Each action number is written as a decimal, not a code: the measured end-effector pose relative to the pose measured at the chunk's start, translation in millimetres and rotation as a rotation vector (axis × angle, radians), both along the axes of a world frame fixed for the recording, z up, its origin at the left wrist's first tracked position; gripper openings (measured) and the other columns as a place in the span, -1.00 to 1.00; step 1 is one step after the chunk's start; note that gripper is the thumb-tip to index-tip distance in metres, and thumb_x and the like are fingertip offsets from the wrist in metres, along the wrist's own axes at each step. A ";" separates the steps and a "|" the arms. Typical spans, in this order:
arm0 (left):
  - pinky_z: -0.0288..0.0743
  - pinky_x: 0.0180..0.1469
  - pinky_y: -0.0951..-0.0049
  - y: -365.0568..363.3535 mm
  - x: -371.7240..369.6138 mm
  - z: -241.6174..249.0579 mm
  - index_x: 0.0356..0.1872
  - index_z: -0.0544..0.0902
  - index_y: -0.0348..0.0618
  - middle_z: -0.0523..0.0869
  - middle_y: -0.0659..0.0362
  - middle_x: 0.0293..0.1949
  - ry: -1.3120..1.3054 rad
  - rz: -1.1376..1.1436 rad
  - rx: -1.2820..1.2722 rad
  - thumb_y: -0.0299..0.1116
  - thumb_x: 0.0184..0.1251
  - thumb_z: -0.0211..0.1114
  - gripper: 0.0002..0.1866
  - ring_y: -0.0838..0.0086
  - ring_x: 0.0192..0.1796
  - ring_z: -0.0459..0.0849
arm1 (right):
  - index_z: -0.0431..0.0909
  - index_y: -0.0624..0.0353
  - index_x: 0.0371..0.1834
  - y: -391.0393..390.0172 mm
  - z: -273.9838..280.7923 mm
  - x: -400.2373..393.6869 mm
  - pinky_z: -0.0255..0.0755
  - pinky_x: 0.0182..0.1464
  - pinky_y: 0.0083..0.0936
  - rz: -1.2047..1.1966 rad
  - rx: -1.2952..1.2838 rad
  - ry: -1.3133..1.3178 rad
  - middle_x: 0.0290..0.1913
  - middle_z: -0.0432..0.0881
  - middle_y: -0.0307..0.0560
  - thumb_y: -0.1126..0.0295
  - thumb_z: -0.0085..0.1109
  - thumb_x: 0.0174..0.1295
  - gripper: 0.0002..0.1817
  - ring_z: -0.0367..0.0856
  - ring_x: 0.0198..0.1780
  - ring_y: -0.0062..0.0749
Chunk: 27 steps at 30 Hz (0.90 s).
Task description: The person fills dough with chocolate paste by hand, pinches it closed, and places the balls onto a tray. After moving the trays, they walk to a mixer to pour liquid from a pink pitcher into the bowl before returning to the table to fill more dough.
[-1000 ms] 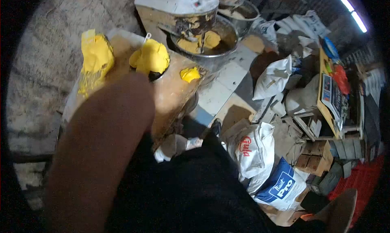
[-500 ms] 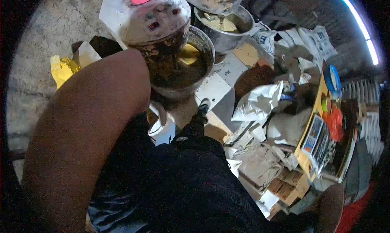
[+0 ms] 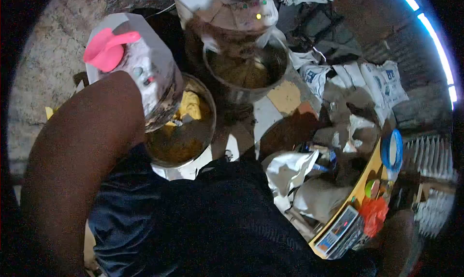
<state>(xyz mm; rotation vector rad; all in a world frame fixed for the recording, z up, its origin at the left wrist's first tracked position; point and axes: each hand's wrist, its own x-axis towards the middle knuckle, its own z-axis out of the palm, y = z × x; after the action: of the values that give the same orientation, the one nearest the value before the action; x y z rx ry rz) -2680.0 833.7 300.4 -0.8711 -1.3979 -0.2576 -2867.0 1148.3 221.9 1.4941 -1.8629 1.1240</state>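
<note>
Neither of my hands shows. My bare left arm, bent, fills the left side, its upper end overlapping the near mixing machine [image 3: 159,59]. Part of my other arm is dim at the lower right. A pink scoop [image 3: 107,52] lies on top of the near machine. Below that machine, a metal bowl [image 3: 212,127] holds brown material and a yellow piece [image 3: 190,105]. Behind it stands a second machine [image 3: 227,11] over another metal bowl [image 3: 246,94] with brownish contents; a yellow light glows on its panel.
White sacks [image 3: 386,86] lie at the upper right. An open white bag [image 3: 290,170] stands right of my dark clothing. A yellow-edged table [image 3: 360,192] holds a scale [image 3: 338,228], a red plastic bag [image 3: 373,214] and a blue-rimmed container [image 3: 392,151]. Tiles and cardboard cover the floor.
The view has moved nearer the second machine. The near machine and its bowl now appear lower and further left, with the pink scoop in full view. The scale and table also appear lower.
</note>
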 end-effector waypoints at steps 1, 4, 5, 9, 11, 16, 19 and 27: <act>0.37 0.08 0.35 9.6 -19.4 -1.8 -0.05 0.57 -0.23 0.61 0.07 -0.13 0.003 0.026 0.002 -0.34 0.27 0.16 -0.72 0.32 -0.06 0.55 | 0.55 0.23 -0.06 4.1 -1.2 -27.2 0.48 -0.07 -0.37 0.030 -0.005 0.008 -0.08 0.63 -0.03 0.19 0.13 0.29 -0.66 0.60 -0.05 -0.33; 0.37 0.08 0.35 46.0 -68.1 -6.9 -0.06 0.57 -0.24 0.61 0.07 -0.14 0.001 0.126 -0.018 -0.36 0.26 0.16 -0.73 0.33 -0.07 0.55 | 0.56 0.23 -0.06 14.1 -6.5 -107.6 0.48 -0.08 -0.37 0.148 -0.048 0.032 -0.09 0.63 -0.04 0.19 0.13 0.29 -0.67 0.61 -0.05 -0.33; 0.37 0.08 0.35 57.9 -81.4 -7.3 -0.06 0.57 -0.24 0.61 0.07 -0.14 0.000 0.172 -0.031 -0.36 0.26 0.16 -0.73 0.33 -0.07 0.56 | 0.56 0.23 -0.06 13.9 -6.4 -135.5 0.48 -0.08 -0.38 0.200 -0.067 0.042 -0.09 0.64 -0.04 0.20 0.13 0.29 -0.67 0.61 -0.06 -0.34; 0.38 0.08 0.36 100.0 -131.2 6.6 -0.07 0.57 -0.24 0.61 0.07 -0.15 0.074 0.362 -0.093 -0.38 0.26 0.17 -0.74 0.33 -0.07 0.56 | 0.56 0.23 -0.06 2.0 16.3 -231.0 0.48 -0.09 -0.39 0.446 -0.179 0.164 -0.10 0.64 -0.05 0.20 0.14 0.29 -0.68 0.61 -0.06 -0.35; 0.39 0.08 0.36 113.1 -152.7 15.3 -0.07 0.57 -0.25 0.61 0.07 -0.16 0.069 0.441 -0.109 -0.40 0.26 0.17 -0.75 0.33 -0.08 0.56 | 0.56 0.23 -0.07 -11.6 32.8 -265.3 0.48 -0.09 -0.39 0.566 -0.260 0.201 -0.11 0.65 -0.05 0.21 0.14 0.29 -0.68 0.61 -0.07 -0.35; 0.39 0.09 0.36 129.1 -179.8 15.4 -0.08 0.57 -0.26 0.61 0.07 -0.17 0.093 0.602 -0.091 -0.42 0.25 0.18 -0.76 0.34 -0.09 0.57 | 0.56 0.23 -0.07 -46.6 66.7 -320.1 0.49 -0.10 -0.40 0.781 -0.468 0.287 -0.12 0.66 -0.06 0.22 0.14 0.28 -0.69 0.62 -0.08 -0.37; 0.40 0.09 0.36 118.8 -171.8 2.0 -0.08 0.57 -0.26 0.61 0.07 -0.18 0.174 0.711 -0.017 -0.44 0.25 0.19 -0.76 0.34 -0.09 0.57 | 0.56 0.23 -0.07 -74.8 78.2 -335.1 0.49 -0.10 -0.41 0.803 -0.587 0.275 -0.12 0.66 -0.07 0.23 0.15 0.28 -0.69 0.62 -0.08 -0.38; 0.39 -0.13 0.28 17.6 -126.6 -220.9 -0.32 0.58 -0.28 0.61 0.07 -0.30 -0.442 1.256 1.161 -0.51 0.24 0.25 -0.94 0.26 -0.23 0.55 | 0.56 0.23 -0.08 -291.9 -36.6 -358.9 0.49 -0.12 -0.43 0.212 0.325 -0.355 -0.14 0.67 -0.08 0.24 0.15 0.28 -0.71 0.63 -0.09 -0.40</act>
<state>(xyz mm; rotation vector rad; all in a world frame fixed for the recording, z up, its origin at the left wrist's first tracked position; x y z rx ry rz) -2806.5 851.3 79.5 1.0793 -1.5947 -0.2197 -3225.9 856.5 185.3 1.7993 -2.2545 1.3002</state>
